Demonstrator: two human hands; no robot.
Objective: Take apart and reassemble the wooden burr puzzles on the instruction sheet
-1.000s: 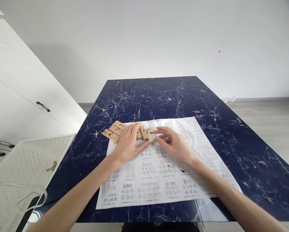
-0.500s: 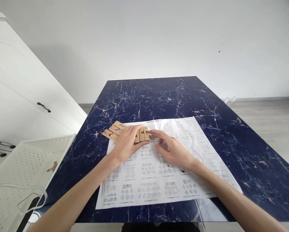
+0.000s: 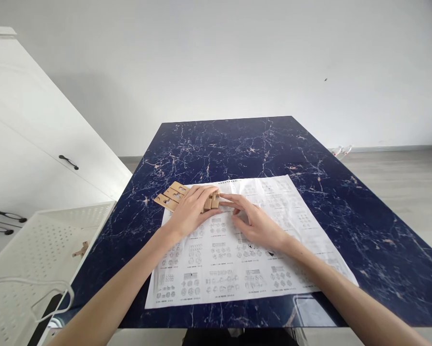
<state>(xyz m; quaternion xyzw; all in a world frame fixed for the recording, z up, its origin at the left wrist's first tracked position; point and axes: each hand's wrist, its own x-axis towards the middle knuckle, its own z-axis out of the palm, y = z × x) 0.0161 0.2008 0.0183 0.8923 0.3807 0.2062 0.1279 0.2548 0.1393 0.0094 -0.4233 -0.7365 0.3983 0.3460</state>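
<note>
Several tan wooden puzzle pieces lie pressed side by side on a printed instruction sheet. My left hand lies flat over them from the left, fingers stretched across the tops. My right hand comes in from the right, fingers extended, fingertips touching the end of the rightmost piece. Three flat notched wooden pieces lie fanned just left of my left hand, partly on the table.
The dark blue marble table carries the sheet. A white perforated tray at the left holds one small wooden piece and a white cable. A white cabinet stands behind it.
The separate upright pieces have been pushed together leftward into one tight block. My right hand followed them left; my left hand now covers more of them.
</note>
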